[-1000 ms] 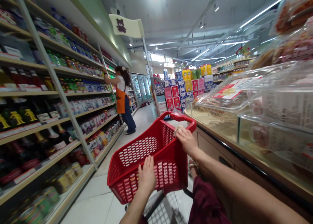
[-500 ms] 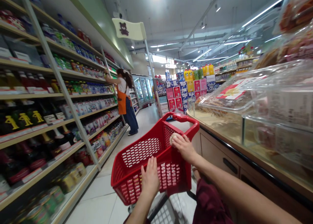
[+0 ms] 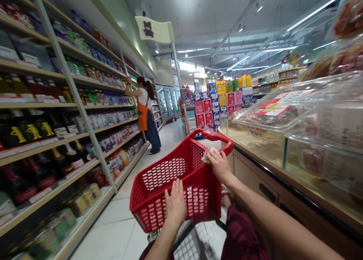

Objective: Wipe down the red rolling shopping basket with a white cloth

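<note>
In front of me stands a red plastic shopping cart (image 3: 202, 201) with perforated basket walls. My left hand (image 3: 175, 201) lies with its fingers stretched out against the near side wall. Around a crumpled whitish cloth (image 3: 208, 155), the fingers of my right hand (image 3: 220, 165) are closed. This hand and cloth rest on the basket's upper rim, close to the curved red handle (image 3: 213, 135). Part of the cloth is hidden under my fingers.
Along the left run shelves (image 3: 104, 154) of bottles and cans. A person in an orange apron (image 3: 143, 116) reaches into them farther ahead. At right is a glass-edged counter (image 3: 255, 148) stacked with clear food packs (image 3: 279, 108). Stacked cartons (image 3: 204, 112) stand beyond the cart.
My right hand has shifted slightly right along the rim with the cloth, toward the handle. My left hand stays on the basket wall. The view has turned slightly.
</note>
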`<state>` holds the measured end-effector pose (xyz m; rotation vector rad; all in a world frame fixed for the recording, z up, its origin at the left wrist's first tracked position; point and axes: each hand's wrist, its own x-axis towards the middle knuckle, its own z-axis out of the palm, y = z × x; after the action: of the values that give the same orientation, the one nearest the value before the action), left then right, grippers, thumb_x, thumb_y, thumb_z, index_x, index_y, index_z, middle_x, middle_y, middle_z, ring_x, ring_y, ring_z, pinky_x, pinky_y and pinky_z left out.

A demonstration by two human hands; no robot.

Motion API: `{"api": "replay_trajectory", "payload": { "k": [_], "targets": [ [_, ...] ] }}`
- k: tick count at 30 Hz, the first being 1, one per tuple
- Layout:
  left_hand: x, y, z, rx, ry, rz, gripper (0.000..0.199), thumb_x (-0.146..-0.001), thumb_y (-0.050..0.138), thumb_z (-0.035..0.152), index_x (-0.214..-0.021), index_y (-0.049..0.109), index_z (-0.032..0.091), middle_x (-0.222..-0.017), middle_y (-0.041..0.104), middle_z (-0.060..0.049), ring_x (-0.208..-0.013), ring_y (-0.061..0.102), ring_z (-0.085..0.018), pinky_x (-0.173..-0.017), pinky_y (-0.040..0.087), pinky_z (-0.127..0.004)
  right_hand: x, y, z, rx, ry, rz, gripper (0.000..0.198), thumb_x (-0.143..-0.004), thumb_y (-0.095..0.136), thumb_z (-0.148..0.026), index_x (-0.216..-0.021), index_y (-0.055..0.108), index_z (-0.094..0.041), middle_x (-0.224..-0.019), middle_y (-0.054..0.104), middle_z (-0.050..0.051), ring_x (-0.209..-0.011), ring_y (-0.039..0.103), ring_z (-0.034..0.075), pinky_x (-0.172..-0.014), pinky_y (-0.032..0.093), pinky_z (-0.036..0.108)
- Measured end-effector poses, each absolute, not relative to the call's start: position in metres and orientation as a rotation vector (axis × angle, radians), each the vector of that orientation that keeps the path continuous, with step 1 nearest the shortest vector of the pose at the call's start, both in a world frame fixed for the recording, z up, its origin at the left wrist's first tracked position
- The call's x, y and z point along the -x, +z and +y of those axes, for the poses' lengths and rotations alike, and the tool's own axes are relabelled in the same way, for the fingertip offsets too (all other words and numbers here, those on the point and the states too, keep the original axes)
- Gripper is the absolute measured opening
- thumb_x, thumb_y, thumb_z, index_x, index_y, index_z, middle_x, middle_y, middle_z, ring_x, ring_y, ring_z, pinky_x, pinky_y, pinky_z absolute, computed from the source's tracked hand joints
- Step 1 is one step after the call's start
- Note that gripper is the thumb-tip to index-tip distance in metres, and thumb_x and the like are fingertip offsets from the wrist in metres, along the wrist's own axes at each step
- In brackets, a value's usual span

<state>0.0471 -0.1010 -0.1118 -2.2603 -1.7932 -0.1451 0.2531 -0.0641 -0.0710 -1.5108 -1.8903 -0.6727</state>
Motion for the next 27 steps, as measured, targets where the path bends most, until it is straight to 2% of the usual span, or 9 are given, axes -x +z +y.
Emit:
{"api": "replay_trajectory", "payload": {
  "k": [6, 12, 17, 22, 27],
  "targets": [
    [-0.046, -0.113, -0.100, 2.287, -0.128, -1.765, 0.071, -0.065, 0.031, 0.011, -0.134, 0.013, 0.011, -0.142, 0.013, -0.007, -0.131, 0.012, -0.021, -0.102, 0.016, -0.053, -0.228, -0.082, -0.067, 1.254, -0.712, -2.189, 0.031, -0.083, 0.040, -0.014, -0.107, 0.057, -0.024, -0.118, 0.055, 0.003, -0.115, 0.042, 0.020, -0.098, 0.024, 0.039],
    [-0.046, -0.114, -0.101, 2.246, -0.126, -1.779, 0.073, -0.065, 0.033, 0.013, -0.134, 0.011, 0.011, -0.143, 0.012, -0.006, -0.131, 0.011, -0.022, -0.102, 0.019, -0.051, -0.240, -0.073, -0.066, 1.528, -0.668, -1.954, 0.034, -0.082, 0.039, -0.011, -0.111, 0.055, -0.021, -0.123, 0.051, 0.007, -0.118, 0.038, 0.023, -0.098, 0.021, 0.043],
    [-0.043, -0.117, -0.099, 2.228, -0.087, -1.788, 0.072, -0.066, 0.034, 0.014, -0.134, 0.012, 0.013, -0.143, 0.012, -0.004, -0.131, 0.011, -0.020, -0.102, 0.018, -0.050, -0.219, -0.082, -0.070, 1.350, -0.600, -2.249, 0.033, -0.084, 0.038, -0.015, -0.112, 0.054, -0.024, -0.124, 0.050, 0.003, -0.119, 0.037, 0.019, -0.099, 0.022, 0.039],
    [-0.039, -0.117, -0.098, 2.200, -0.114, -1.823, 0.073, -0.066, 0.034, 0.016, -0.135, 0.010, 0.013, -0.143, 0.011, -0.004, -0.131, 0.010, -0.019, -0.102, 0.017, -0.050, -0.228, -0.070, -0.069, 1.563, -0.576, -1.968, 0.036, -0.084, 0.036, -0.012, -0.115, 0.052, -0.021, -0.126, 0.047, 0.005, -0.120, 0.035, 0.022, -0.100, 0.018, 0.044],
    [-0.036, -0.116, -0.095, 2.234, -0.090, -1.843, 0.070, -0.068, 0.034, 0.017, -0.135, 0.011, 0.014, -0.143, 0.010, -0.004, -0.131, 0.009, -0.019, -0.102, 0.017, -0.050, -0.203, -0.088, -0.071, 1.342, -0.573, -2.222, 0.033, -0.085, 0.037, -0.014, -0.112, 0.055, -0.022, -0.125, 0.049, 0.003, -0.120, 0.036, 0.021, -0.099, 0.022, 0.039]
  ]
}}
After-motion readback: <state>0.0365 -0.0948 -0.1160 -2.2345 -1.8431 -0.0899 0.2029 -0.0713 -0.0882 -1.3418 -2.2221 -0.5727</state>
